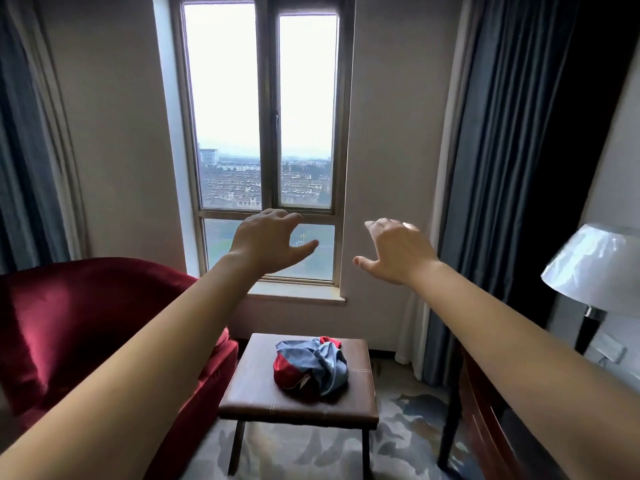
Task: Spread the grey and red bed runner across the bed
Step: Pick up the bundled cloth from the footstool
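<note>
The grey and red bed runner (311, 367) lies crumpled in a bundle on a brown leather stool (249, 393) below the window. Both my arms stretch forward at chest height, well above the stool. My left hand (266, 242) hangs in front of the lower window pane with fingers loosely bent, holding nothing. My right hand (398, 252) is beside it, a little to the right, fingers relaxed and spread, also holding nothing. No bed is in view.
A red velvet armchair (86, 334) stands at the left, touching the stool's side. A dark wooden desk (491, 420) with a white-shaded lamp (595, 268) is at the right. Blue curtains (502, 168) flank the window (263, 133). Patterned carpet (405, 441) lies around the stool.
</note>
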Action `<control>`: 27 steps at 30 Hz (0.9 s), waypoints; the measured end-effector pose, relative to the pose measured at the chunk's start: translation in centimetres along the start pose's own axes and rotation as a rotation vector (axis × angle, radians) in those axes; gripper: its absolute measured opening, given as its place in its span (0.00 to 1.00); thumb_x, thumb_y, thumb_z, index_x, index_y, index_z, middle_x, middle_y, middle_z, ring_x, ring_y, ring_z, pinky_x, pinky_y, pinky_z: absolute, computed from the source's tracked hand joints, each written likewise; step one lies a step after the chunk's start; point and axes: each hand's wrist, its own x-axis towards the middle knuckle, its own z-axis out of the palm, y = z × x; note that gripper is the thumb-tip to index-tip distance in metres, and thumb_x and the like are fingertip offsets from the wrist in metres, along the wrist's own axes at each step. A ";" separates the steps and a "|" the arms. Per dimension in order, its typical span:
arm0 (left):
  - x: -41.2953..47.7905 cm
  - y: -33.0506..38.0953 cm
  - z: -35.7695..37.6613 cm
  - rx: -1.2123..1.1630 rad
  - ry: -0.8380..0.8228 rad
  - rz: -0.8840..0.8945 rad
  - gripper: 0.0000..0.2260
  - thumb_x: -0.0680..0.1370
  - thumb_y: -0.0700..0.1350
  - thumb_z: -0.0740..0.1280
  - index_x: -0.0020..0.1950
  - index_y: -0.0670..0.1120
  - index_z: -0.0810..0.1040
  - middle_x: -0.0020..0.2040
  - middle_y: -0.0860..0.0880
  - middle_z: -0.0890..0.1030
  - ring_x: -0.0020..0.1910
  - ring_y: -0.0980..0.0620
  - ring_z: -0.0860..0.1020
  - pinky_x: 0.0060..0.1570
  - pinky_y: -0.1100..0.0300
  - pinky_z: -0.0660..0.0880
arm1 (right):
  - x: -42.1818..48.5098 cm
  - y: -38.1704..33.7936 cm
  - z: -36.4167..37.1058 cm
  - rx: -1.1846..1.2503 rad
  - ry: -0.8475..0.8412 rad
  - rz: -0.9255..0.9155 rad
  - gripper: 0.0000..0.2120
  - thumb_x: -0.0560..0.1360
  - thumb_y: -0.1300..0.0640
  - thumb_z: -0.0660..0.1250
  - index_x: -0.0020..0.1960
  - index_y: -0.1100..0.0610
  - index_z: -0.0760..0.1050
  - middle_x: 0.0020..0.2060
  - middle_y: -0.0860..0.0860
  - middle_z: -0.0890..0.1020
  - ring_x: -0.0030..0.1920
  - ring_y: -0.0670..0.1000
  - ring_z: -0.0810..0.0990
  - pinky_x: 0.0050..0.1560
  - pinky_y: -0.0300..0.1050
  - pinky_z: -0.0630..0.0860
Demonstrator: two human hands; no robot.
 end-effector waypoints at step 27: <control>30.5 -10.2 24.8 0.056 -0.004 -0.017 0.26 0.74 0.66 0.59 0.66 0.52 0.73 0.62 0.50 0.78 0.62 0.49 0.74 0.54 0.54 0.72 | 34.1 10.8 24.7 0.110 -0.001 -0.020 0.31 0.72 0.36 0.62 0.66 0.57 0.69 0.61 0.54 0.76 0.62 0.54 0.74 0.64 0.51 0.69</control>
